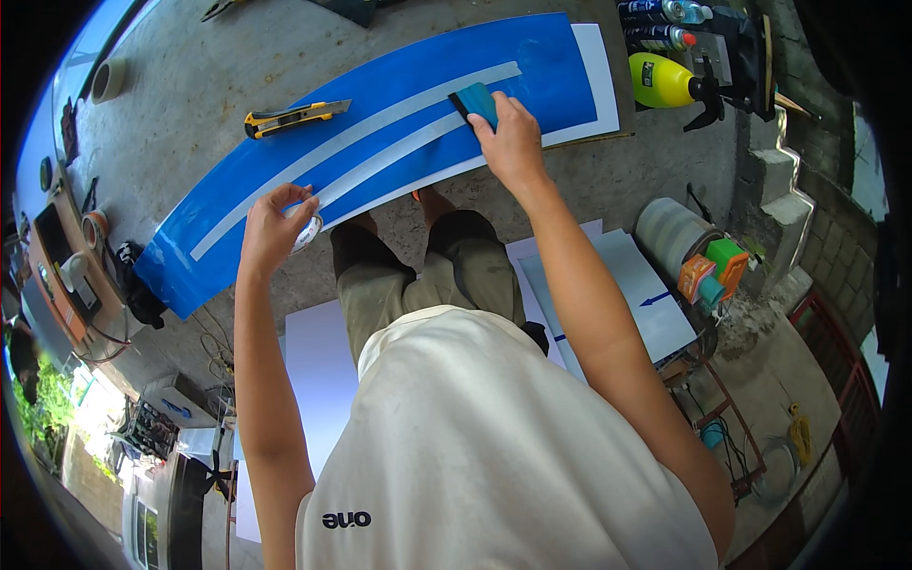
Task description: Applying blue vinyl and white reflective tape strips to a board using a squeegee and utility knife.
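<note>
A long blue sheet [546, 52] lies on the work surface with a white panel [605, 85] showing beneath it. One pale tape strip [356, 123] runs along the blue. A second strip [389, 155], nearer me, stretches between my hands. My left hand [273, 228] is closed, fingers pinched at the strip's left end, with a tape roll [308, 233] partly hidden beside them. My right hand [514, 141] grips a teal squeegee [481, 102], its black edge by the strip's right end. Beyond the upper strip, a yellow and black utility knife [296, 118] rests on the sheet.
At the far right stand a yellow spray bottle [660, 80] and several spray cans [651, 38]. A tape roll [108, 80] sits far left. White panels [313, 380] lie around my legs; a striped drum [670, 231] and orange box [698, 277] are right.
</note>
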### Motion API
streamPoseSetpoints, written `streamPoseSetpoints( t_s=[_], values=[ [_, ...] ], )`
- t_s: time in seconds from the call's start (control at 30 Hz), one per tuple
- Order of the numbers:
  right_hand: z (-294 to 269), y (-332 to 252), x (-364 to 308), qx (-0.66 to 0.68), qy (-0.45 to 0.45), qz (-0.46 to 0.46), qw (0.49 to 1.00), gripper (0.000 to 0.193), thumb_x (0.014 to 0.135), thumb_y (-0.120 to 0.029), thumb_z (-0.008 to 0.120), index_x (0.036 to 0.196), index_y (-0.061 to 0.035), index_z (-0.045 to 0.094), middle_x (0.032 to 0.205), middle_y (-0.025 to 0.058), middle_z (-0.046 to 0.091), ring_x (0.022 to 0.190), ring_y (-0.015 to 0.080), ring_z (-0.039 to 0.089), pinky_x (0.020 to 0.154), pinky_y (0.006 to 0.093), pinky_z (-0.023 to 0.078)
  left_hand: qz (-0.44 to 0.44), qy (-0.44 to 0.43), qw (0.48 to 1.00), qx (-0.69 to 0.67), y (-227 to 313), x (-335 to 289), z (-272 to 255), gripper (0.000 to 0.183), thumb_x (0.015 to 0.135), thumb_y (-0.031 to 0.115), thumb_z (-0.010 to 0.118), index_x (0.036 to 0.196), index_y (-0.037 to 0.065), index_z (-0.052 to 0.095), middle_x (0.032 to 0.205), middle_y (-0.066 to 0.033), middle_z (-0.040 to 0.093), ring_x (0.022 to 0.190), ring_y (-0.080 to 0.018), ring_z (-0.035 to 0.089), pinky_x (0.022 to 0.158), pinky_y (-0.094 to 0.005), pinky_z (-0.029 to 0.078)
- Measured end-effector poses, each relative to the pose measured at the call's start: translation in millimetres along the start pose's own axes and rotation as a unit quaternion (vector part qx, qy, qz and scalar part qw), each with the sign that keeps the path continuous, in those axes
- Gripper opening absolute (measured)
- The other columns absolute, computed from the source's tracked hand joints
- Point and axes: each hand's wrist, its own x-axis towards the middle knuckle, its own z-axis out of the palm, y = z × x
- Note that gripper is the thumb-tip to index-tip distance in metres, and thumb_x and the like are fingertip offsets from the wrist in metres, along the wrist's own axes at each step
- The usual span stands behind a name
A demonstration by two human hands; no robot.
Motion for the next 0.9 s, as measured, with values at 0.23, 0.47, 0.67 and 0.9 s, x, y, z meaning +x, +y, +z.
streamPoseSetpoints(
  t_s=[0.23,0.47,0.67,0.9],
  values=[
    [-52,60,34,-0.093,0.057,0.081,0.991,0.032,0.093,-0.023,0.073,0.109,0.0039,0.064,0.105,0.0258,0.070,0.100,0.0440,0.068,0.088,0.0506,0.053,0.002,0.022,1.000,-0.003,3,-4,0,0.031,0.089,0.027,0.077,0.105,0.001,0.076,0.114,-0.0159,0.077,0.112,-0.0250,0.073,0.095,-0.0355,0.052],
    [-32,2,-1,0.061,0.008,0.043,0.997,0.035,0.096,-0.030,0.069,0.108,0.0026,0.065,0.095,0.0249,0.071,0.092,0.0452,0.069,0.083,0.0498,0.054,-0.005,0.035,0.997,0.062,15,-7,2,0.031,0.091,0.028,0.075,0.106,0.001,0.075,0.115,-0.0153,0.077,0.107,-0.0277,0.073,0.093,-0.0371,0.053],
    [13,-21,-18,0.104,-0.050,0.071,0.991,0.035,0.095,-0.030,0.068,0.102,0.0035,0.065,0.092,0.0260,0.069,0.093,0.0467,0.067,0.083,0.0530,0.052,-0.010,0.068,0.993,0.099,22,-6,3,0.033,0.088,0.033,0.075,0.107,0.006,0.078,0.112,-0.0118,0.078,0.101,-0.0329,0.074,0.091,-0.0405,0.056],
    [-9,14,7,0.058,0.006,0.087,0.995,0.040,0.093,-0.037,0.071,0.099,0.0024,0.068,0.099,0.0252,0.069,0.097,0.0460,0.066,0.084,0.0530,0.051,-0.017,0.048,0.994,0.098,19,-6,3,0.031,0.091,0.030,0.074,0.106,0.003,0.076,0.115,-0.0137,0.077,0.106,-0.0306,0.074,0.095,-0.0380,0.054]
  ],
)
